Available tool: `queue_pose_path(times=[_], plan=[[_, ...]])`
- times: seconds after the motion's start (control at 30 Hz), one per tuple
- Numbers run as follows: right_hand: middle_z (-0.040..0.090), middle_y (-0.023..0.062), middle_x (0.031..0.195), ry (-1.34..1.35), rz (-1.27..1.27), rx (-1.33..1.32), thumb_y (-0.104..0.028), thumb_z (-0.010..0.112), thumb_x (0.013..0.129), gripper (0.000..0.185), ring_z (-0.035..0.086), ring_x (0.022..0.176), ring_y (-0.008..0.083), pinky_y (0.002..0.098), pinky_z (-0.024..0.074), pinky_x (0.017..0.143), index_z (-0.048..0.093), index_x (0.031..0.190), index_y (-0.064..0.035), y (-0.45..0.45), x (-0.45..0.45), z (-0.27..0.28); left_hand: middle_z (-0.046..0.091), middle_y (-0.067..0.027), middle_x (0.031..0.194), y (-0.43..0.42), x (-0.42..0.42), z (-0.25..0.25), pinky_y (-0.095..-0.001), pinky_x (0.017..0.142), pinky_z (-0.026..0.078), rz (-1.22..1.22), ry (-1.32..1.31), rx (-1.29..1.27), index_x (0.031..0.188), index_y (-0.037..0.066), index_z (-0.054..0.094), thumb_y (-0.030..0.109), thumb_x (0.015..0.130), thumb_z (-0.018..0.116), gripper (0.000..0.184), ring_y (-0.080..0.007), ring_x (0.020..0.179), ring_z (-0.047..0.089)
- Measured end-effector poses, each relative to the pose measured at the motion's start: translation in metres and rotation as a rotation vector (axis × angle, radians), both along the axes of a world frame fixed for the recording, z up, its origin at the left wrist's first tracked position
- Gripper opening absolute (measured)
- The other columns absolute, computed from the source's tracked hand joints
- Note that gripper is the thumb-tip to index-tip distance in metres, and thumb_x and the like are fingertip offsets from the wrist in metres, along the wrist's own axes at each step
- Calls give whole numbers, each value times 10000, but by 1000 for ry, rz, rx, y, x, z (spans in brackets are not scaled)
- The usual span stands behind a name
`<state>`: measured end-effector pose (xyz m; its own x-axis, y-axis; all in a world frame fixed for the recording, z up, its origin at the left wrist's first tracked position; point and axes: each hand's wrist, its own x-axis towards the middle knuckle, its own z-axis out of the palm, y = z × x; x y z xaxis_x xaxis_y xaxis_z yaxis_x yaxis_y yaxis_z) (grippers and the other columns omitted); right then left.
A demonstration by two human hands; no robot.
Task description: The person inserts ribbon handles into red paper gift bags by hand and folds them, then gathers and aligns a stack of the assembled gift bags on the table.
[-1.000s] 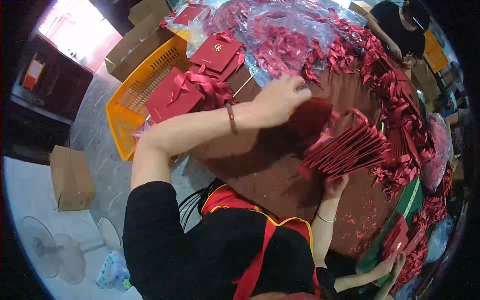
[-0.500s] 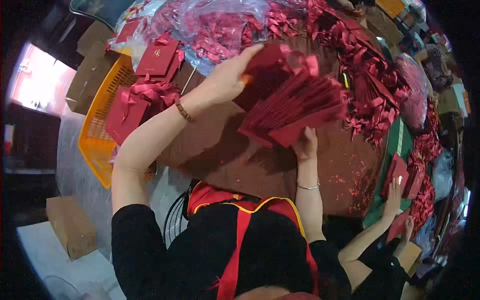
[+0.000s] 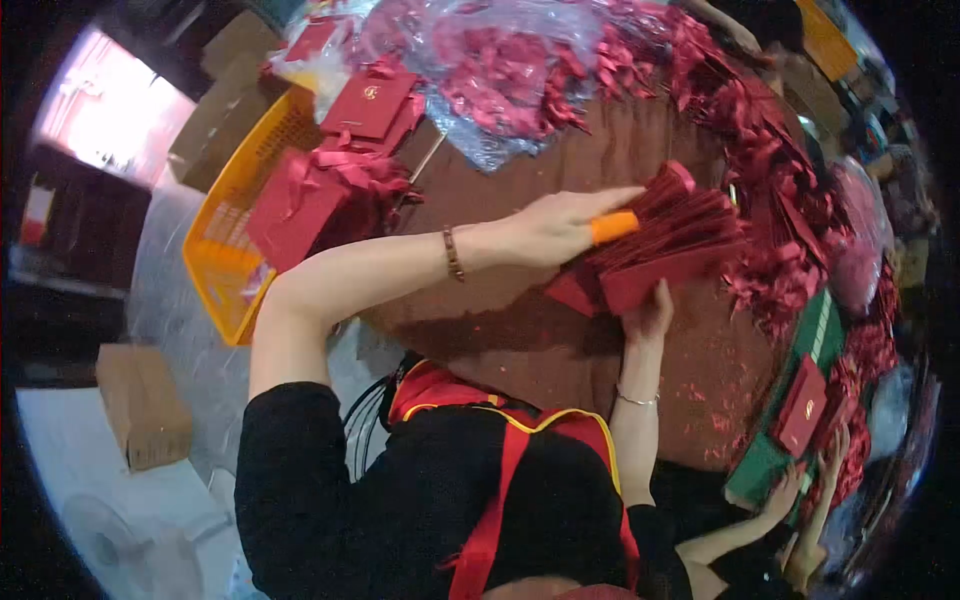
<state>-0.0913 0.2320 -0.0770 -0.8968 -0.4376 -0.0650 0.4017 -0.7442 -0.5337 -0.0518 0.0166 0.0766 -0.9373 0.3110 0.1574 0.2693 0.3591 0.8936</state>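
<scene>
A thick fanned stack of flat dark-red gift bags (image 3: 675,255) is between my hands above the brown table. My right hand (image 3: 650,312) grips it from below, thumb up against the front bag. My left hand (image 3: 555,228) reaches across to the stack's left side, fingers closed around its edge; an orange cover (image 3: 614,227) is on one finger. Part of the fingers is hidden behind the bags. Left of my forearm, more red bags with ribbon handles (image 3: 300,205) lean in an orange basket (image 3: 235,230), and a bag with a gold emblem (image 3: 370,103) lies behind them.
Bags with tangled ribbons (image 3: 770,190) pile along the table's right side. Clear plastic (image 3: 485,140) covers red ribbons at the back. At lower right, a co-worker's hands (image 3: 790,490) are near a red bag (image 3: 803,405) on a green board. A cardboard box (image 3: 145,405) stands lower left.
My left hand has come down and right onto the fanned stack; the bags it held up at the left are now against the stack. The co-worker's hands have moved lower.
</scene>
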Motion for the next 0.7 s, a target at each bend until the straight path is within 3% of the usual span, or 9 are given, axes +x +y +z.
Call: queue_pose_path(times=[0.13, 0.2, 0.27, 0.33, 0.37, 0.5, 0.57, 0.63, 0.7], plan=[[426, 82, 1320, -66, 28, 42, -193, 689, 733, 702, 418, 1207, 299, 486, 338, 1026, 350, 1344, -122, 10, -2, -13, 491, -183, 1276, -26, 1, 14, -334, 979, 357, -255, -135, -121, 1359, 34, 325, 335, 958, 387, 505, -262, 1161, 487], [436, 74, 1315, -47, 40, 10, -211, 693, 732, 681, 427, 1198, 292, 479, 344, 1020, 377, 1327, -112, 15, -5, -24, 520, -160, 1249, -61, -18, 18, -330, 971, 373, -351, 125, -109, 1303, 37, 425, 311, 967, 360, 438, -234, 1132, 509], [459, 76, 1296, 25, 22, 3, -226, 702, 715, 680, 441, 1187, 282, 465, 353, 1013, 399, 1312, -107, 20, -3, -27, 573, -122, 1175, -136, -54, 9, -318, 913, 428, -69, 352, -383, 1216, 72, 517, 234, 913, 449, 350, -253, 1035, 560], [494, 75, 1264, 24, 21, 26, -233, 699, 705, 654, 469, 1159, 278, 448, 367, 1003, 432, 1286, -92, 23, -1, -28, 564, -130, 1179, -208, -64, 14, -352, 874, 461, 558, 151, -715, 1174, 50, 532, 352, 888, 491, 418, -248, 1019, 576], [505, 75, 1252, -13, 10, 75, -242, 696, 700, 647, 480, 1147, 277, 444, 373, 999, 443, 1275, -83, 27, 1, -29, 540, -172, 1206, -242, -61, 22, -399, 909, 434, 635, -207, -692, 1145, -2, 534, 444, 850, 522, 535, -294, 1066, 552], [495, 106, 1273, 83, 102, -100, -207, 649, 768, 584, 479, 1158, 282, 459, 384, 1000, 434, 1295, -72, 34, -5, -39, 461, -265, 1259, -381, -43, -64, -424, 981, 366, 826, -223, -1336, 1317, -47, 329, 712, 634, 594, 1055, -378, 1178, 449], [498, 107, 1271, 119, 89, -106, -221, 652, 778, 580, 485, 1153, 282, 461, 381, 1001, 435, 1295, -71, 29, -4, -31, 457, -249, 1275, -446, -44, -138, -413, 992, 357, 893, 71, -1387, 1278, -59, 404, 735, 575, 630, 1084, -350, 1211, 422], [494, 107, 1278, 60, 69, -119, -239, 651, 785, 578, 478, 1162, 283, 469, 370, 1008, 437, 1294, -68, 36, -8, -42, 523, -235, 1207, -410, -33, -90, -393, 978, 376, 873, -373, -1011, 1178, -54, 522, 734, 526, 670, 1033, -310, 1173, 471], [492, 104, 1282, 65, 111, -116, -249, 649, 788, 580, 472, 1170, 289, 474, 359, 1014, 434, 1295, -66, 40, -8, -47, 609, -136, 958, -380, -25, -40, -343, 745, 466, 730, -691, -696, 1051, -45, 588, 556, 624, 726, 751, -212, 883, 573]])
